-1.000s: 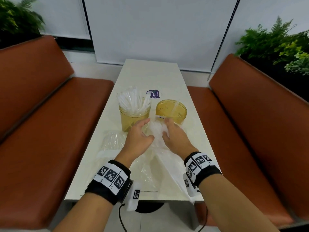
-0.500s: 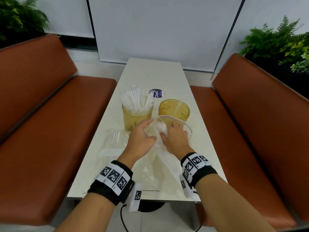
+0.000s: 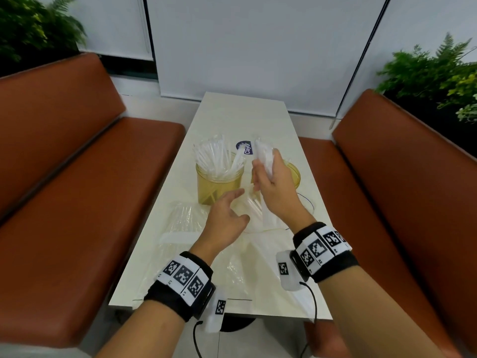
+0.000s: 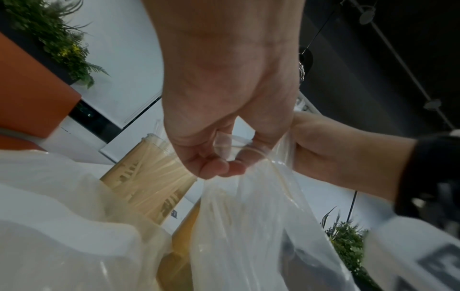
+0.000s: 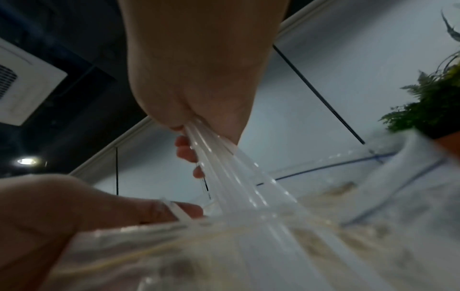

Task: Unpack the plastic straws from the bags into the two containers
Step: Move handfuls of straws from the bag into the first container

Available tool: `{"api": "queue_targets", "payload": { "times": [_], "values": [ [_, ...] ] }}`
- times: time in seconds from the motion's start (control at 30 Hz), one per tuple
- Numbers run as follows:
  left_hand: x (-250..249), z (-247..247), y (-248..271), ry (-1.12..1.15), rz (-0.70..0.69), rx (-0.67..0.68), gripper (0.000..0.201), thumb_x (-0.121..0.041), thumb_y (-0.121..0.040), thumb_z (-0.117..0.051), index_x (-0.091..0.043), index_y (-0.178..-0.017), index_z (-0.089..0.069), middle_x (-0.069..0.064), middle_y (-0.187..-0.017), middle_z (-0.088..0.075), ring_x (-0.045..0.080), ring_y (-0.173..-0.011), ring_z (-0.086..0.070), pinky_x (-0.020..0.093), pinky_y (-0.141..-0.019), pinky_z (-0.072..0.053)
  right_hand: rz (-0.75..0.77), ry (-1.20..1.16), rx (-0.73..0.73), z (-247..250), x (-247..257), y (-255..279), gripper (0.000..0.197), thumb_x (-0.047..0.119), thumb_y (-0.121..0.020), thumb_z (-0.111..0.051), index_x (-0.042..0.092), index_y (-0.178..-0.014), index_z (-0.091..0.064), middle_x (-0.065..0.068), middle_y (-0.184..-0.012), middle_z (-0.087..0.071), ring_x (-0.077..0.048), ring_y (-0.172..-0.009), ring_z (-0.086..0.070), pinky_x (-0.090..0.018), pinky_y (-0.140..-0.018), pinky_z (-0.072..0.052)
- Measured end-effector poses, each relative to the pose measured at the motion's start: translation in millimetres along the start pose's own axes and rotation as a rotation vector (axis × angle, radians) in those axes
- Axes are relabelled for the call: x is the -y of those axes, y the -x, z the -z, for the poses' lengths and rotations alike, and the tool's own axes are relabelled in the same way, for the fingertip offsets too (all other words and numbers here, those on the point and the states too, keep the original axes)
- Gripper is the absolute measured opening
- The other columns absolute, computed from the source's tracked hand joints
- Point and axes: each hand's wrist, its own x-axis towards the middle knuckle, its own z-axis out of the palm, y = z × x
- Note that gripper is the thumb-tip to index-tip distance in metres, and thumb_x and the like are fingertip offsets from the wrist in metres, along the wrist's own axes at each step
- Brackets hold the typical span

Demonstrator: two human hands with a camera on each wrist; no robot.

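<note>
My right hand (image 3: 272,182) grips a bundle of clear straws (image 3: 263,153) and holds it up over the right amber container (image 3: 294,174). In the right wrist view the straws (image 5: 236,177) run from my right hand (image 5: 194,122) down into the open clear bag (image 5: 224,246). My left hand (image 3: 227,215) stays low at the bag's mouth (image 3: 258,228). Its curled fingers (image 4: 214,165) pinch the bag's film (image 4: 248,226). The left amber container (image 3: 219,184) stands behind it, packed with upright straws (image 3: 216,156).
A second bag of straws (image 3: 180,218) lies flat left of my left hand. A round dark sticker (image 3: 245,147) sits behind the containers. The narrow white table (image 3: 245,117) runs between two brown benches (image 3: 77,189). Plants stand at both far corners.
My right hand has risen out of the bag with a bundle of straws, up and away toward the right container. My left hand has stayed at the bag's mouth.
</note>
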Motion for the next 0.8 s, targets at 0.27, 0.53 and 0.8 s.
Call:
{"api": "queue_targets", "payload": {
  "times": [0.27, 0.53, 0.8],
  "values": [
    [12.2, 9.7, -0.3, -0.006, 0.065, 0.021, 0.064, 0.000, -0.085, -0.064, -0.019, -0.145, -0.051, 0.026, -0.137, -0.057, 0.033, -0.096, -0.067, 0.038, -0.090, -0.053, 0.045, -0.257, -0.199, -5.6, 62.8, -56.8, 0.027, 0.036, -0.098, -0.060, 0.010, -0.097, -0.051, -0.004, -0.066, -0.048, -0.020, -0.053, -0.042, -0.035, -0.043, -0.038],
    [27.5, 19.8, 0.1, 0.016, 0.121, 0.048, 0.066, -0.003, -0.085, -0.064, -0.026, -0.146, -0.050, 0.022, -0.137, -0.057, 0.028, -0.108, -0.063, 0.035, -0.101, -0.052, 0.209, -0.439, -0.303, -29.5, 107.7, -153.2, 0.028, 0.026, -0.100, -0.060, 0.010, -0.119, -0.049, -0.009, -0.072, -0.042, -0.019, -0.054, -0.036, -0.028, -0.046, -0.037],
    [37.9, 31.2, -4.1, -0.004, 0.114, 0.071, 0.066, -0.002, -0.087, -0.062, -0.025, -0.147, -0.047, 0.017, -0.137, -0.058, 0.031, -0.124, -0.058, 0.030, -0.103, -0.049, -0.096, -0.242, -0.245, -101.8, -0.8, -160.2, 0.027, 0.035, -0.100, -0.056, 0.010, -0.108, -0.054, 0.002, -0.070, -0.058, -0.012, -0.065, -0.055, -0.026, -0.066, -0.049]
  ]
}}
